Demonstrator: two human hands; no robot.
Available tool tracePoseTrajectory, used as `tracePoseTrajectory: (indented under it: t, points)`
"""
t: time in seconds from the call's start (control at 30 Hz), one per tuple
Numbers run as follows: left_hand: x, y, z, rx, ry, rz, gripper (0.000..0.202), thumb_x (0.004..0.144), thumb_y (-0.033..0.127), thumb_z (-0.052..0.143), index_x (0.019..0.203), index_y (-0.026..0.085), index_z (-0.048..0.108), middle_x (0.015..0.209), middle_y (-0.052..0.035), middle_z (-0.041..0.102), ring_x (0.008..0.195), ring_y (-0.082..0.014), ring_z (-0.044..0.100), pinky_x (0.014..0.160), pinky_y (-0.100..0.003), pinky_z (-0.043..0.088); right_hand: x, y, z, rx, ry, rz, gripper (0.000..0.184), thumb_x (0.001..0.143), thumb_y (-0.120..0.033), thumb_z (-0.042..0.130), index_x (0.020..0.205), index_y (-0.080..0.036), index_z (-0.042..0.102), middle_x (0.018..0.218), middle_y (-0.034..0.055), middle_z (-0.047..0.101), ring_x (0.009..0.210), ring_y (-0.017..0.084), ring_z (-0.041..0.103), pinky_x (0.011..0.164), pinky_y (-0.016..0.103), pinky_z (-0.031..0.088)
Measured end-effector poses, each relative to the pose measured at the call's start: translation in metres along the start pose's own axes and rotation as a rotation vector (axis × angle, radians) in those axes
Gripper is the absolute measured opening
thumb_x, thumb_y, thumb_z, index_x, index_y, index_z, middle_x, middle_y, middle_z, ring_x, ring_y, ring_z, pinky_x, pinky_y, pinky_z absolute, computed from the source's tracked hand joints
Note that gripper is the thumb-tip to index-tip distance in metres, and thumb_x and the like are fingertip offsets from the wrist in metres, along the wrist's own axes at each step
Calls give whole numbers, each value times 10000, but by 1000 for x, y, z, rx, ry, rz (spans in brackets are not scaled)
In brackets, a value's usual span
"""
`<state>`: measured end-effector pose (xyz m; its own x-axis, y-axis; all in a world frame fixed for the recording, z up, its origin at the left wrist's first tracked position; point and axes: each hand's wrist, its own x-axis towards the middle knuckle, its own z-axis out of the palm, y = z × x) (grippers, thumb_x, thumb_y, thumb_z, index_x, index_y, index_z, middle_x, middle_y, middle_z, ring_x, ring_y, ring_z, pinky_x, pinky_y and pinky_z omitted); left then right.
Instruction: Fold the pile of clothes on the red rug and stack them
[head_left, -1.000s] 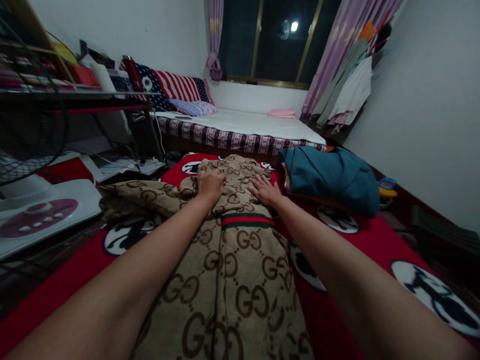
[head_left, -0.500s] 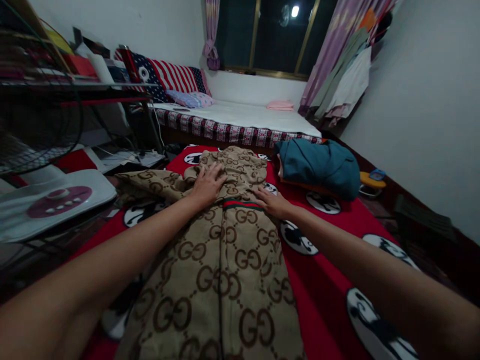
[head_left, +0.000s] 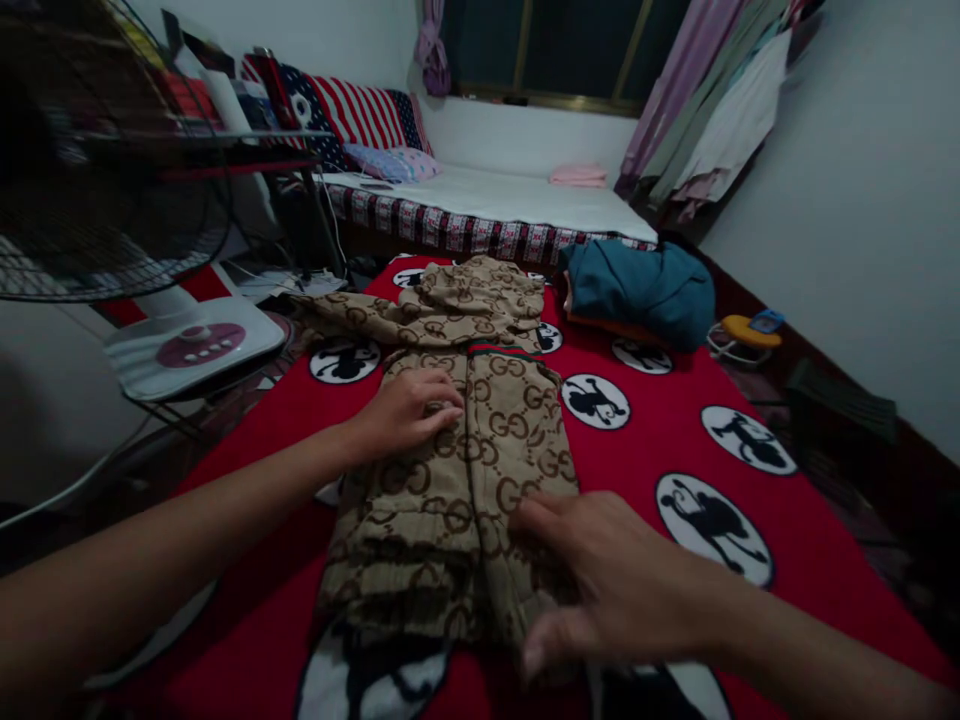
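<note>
A long tan-brown garment (head_left: 517,410) with a double-G pattern lies along the blanket, with a green-and-red stripe across its middle. One sleeve stretches to the left, and the near end is bunched in gathered folds. My left hand (head_left: 412,415) rests on its left side below the stripe, fingers loosely bent and a gap beside the thumb. Over the lower right part hovers or touches my right hand (head_left: 607,570); its thumb is spread from the fingers, slightly blurred. Whether it pinches any cloth is hard to see.
The red blanket (head_left: 630,450) has white circles with black figures. A folded teal bundle (head_left: 645,290) sits at its far right. A fan (head_left: 112,180) and cluttered desk stand left, a yellow stool (head_left: 750,332) right. A white-topped bed (head_left: 495,200) lies behind, below the window.
Both hands have come back toward me from beside the stripe, the right one farther. The view has shifted, and the garment's near end now shows, bunched up.
</note>
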<state>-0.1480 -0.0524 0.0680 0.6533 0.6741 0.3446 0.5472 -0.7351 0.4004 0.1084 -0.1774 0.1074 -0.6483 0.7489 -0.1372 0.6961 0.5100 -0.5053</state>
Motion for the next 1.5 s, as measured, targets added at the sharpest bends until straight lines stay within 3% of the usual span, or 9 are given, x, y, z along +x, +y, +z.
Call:
tracePoseTrajectory:
  t: [0.2,0.33,0.47,0.63,0.77,1.0,1.2,1.33,1.5]
  points:
    - [-44,32,-10,-49,-271,39,231,901,345,562,1068,267,701,1169,-55,629,1085,-181,575,945,-285,439,2,-10,46,102,111,86,69,782,-195,554,848,-201,576,807,26,640,690,152,565,590,244,350]
    - [-70,58,-21,-33,-389,1,563,801,555,632,1304,312,555,1369,-59,527,1215,-224,515,1016,-319,417,12,2,36,488,159,90,217,902,-374,482,804,-203,573,693,-4,608,643,135,569,566,226,411]
    - [-89,85,-17,122,-471,-55,1012,630,540,772,1485,313,281,1486,-102,400,1314,-317,410,1059,-439,380,26,34,22,177,537,176,323,838,-414,586,1102,-229,573,1177,91,585,1076,241,562,888,358,471]
    - [-93,93,16,300,-530,-100,952,666,331,743,1491,289,270,1501,-135,368,1319,-354,384,1021,-477,412,46,65,32,-20,589,338,763,737,-351,691,1411,-285,339,1317,108,452,1257,289,439,1027,444,407]
    - [-90,88,37,355,-568,-30,788,737,234,646,1462,270,340,1473,-172,393,1264,-372,430,945,-499,466,54,69,36,-17,609,412,820,720,-344,703,1435,-291,305,1289,111,434,1195,295,492,970,423,447]
    - [-77,95,38,377,-652,-13,864,635,239,694,1431,202,362,1412,-218,423,1213,-380,452,864,-464,509,60,69,30,27,552,556,805,731,-365,692,1435,-222,329,1186,139,548,1040,304,601,841,400,476]
    - [-52,98,18,418,-568,54,764,573,247,718,1294,254,462,1222,-135,535,1050,-301,532,751,-358,508,64,73,19,244,625,317,492,724,-180,562,1215,-171,544,1057,79,680,850,224,650,769,340,493]
    - [-42,113,-15,330,-405,28,713,631,159,627,1299,317,433,1162,-66,556,981,-255,556,742,-333,473,54,67,-1,314,747,250,456,695,-214,583,1148,-176,603,1141,74,671,1042,233,616,910,346,468]
    - [-54,125,-33,170,-497,18,508,677,161,620,1158,319,564,1072,-39,600,917,-237,590,732,-320,453,32,61,7,229,577,283,501,741,-224,568,1236,-145,582,1196,111,654,1114,239,597,952,343,444]
